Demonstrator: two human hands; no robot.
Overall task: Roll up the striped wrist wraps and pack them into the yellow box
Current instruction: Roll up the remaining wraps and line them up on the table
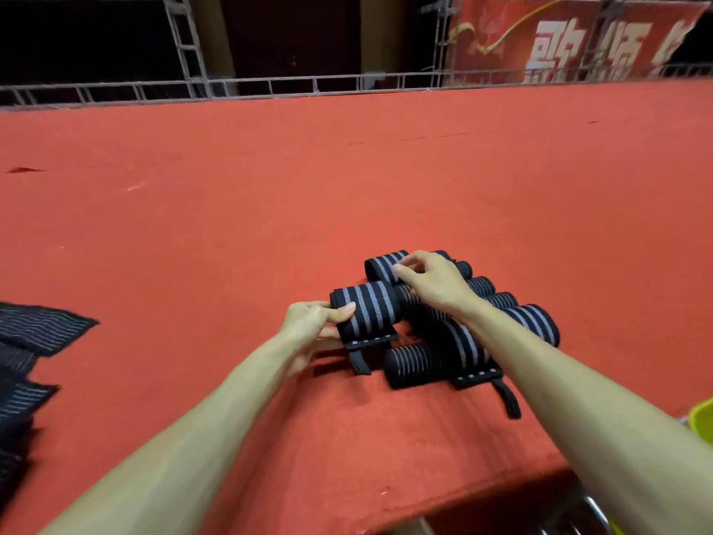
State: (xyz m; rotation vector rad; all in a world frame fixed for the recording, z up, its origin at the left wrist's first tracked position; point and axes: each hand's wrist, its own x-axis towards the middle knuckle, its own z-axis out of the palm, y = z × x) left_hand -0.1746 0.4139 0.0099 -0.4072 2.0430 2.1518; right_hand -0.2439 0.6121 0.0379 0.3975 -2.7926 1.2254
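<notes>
Several rolled black wrist wraps with grey stripes lie bunched on the red table (347, 179). My left hand (312, 326) grips the nearest-left roll (372, 308) at its left end, thumb on top. My right hand (432, 281) reaches over the pile and its fingers curl onto the far roll (382, 266). More rolls (534, 322) sit under and right of my right forearm, one (418, 362) nearest me with a loose strap. A sliver of the yellow box (704, 420) shows at the right edge.
Flat, unrolled striped wraps (36, 328) are stacked at the table's left edge. A metal truss rail (270, 86) runs along the far side, with a red banner (571, 40) behind. The table's front edge drops off at lower right.
</notes>
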